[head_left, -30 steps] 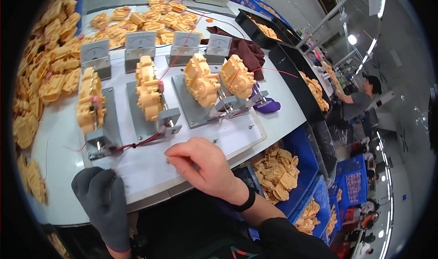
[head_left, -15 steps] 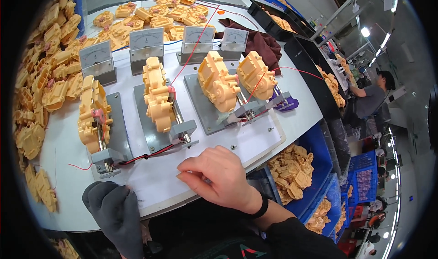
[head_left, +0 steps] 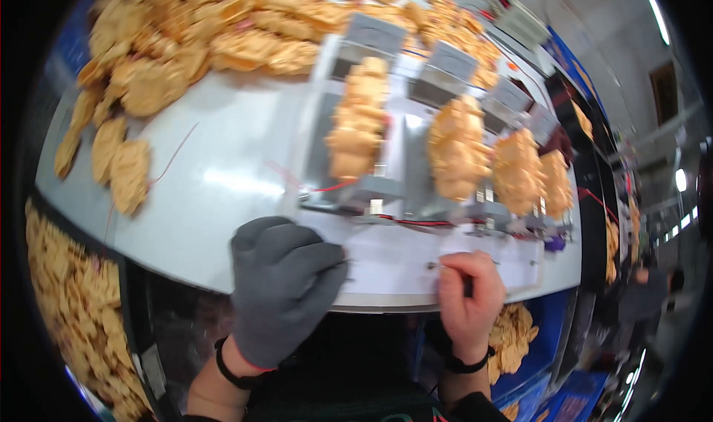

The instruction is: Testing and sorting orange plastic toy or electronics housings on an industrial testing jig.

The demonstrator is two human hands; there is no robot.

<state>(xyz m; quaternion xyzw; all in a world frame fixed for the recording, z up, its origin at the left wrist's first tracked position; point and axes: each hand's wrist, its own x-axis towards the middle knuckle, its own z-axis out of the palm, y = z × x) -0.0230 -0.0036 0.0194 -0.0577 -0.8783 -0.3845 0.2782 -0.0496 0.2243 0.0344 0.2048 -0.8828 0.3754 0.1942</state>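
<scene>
My left hand (head_left: 286,281), in a grey glove, is curled closed over the front edge of the table, just left of the white board (head_left: 386,262). My bare right hand (head_left: 471,292) is closed with thumb and forefinger together near the board's front edge. Whatever either hand holds, if anything, is hidden. Beyond them stand several grey test fixtures (head_left: 423,192), each carrying a tan plastic gearbox housing (head_left: 358,121). A red and black wire (head_left: 416,221) runs along the front of the fixtures. Neither hand touches them.
Analog panel meters (head_left: 449,62) stand behind the fixtures. Loose tan housings (head_left: 156,80) are heaped at the far left, with a few (head_left: 130,177) lying nearer. Below the table are a filled bin (head_left: 74,303) at left and a blue bin (head_left: 546,333) at right. A person (head_left: 642,296) is far right.
The view has swung left, so fixtures and meters appear further right and the picture is blurred. My left hand has turned, its curled fingers now showing; my right hand has come nearer the board's front edge.
</scene>
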